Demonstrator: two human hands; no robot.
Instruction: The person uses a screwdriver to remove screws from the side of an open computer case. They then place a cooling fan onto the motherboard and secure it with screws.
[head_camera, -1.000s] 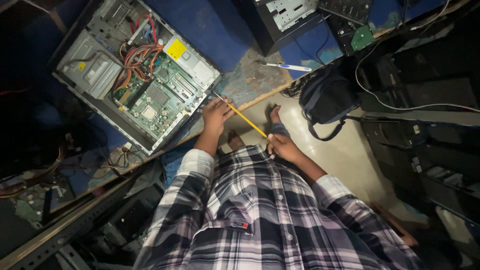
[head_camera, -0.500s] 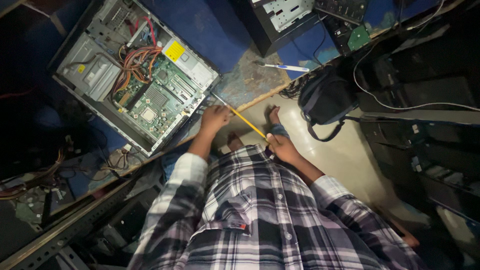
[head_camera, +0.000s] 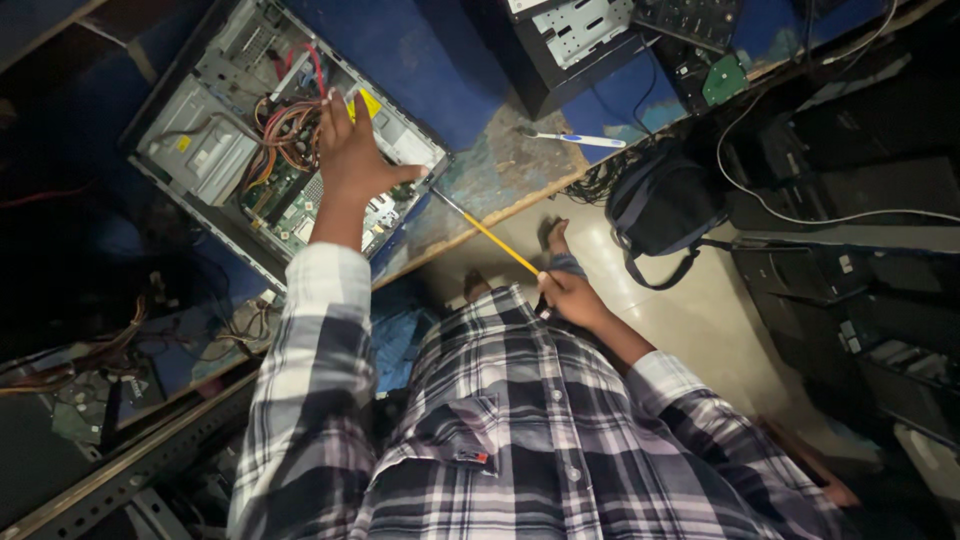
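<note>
Reaching into the open grey metal computer case (head_camera: 285, 150) at upper left, the left hand (head_camera: 352, 160) is laid fingers spread over the cabling. A long yellow-shafted screwdriver (head_camera: 487, 233) is gripped at centre by the closed right hand (head_camera: 570, 297). The fastener must be located next.

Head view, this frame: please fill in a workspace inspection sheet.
Surface: worn blue bench top with a wooden front edge.
Job's things: open computer case lying on its side; yellow-shafted screwdriver.
Clutter: blue-and-white tool; second metal chassis; green circuit board.
Hands: left hand spread over the case interior; right hand grips the screwdriver handle.
Cables: red and orange wire bundle inside the case; white cable at right.
Surroundings: dark backpack on the pale floor; stacked dark equipment at right.
</note>
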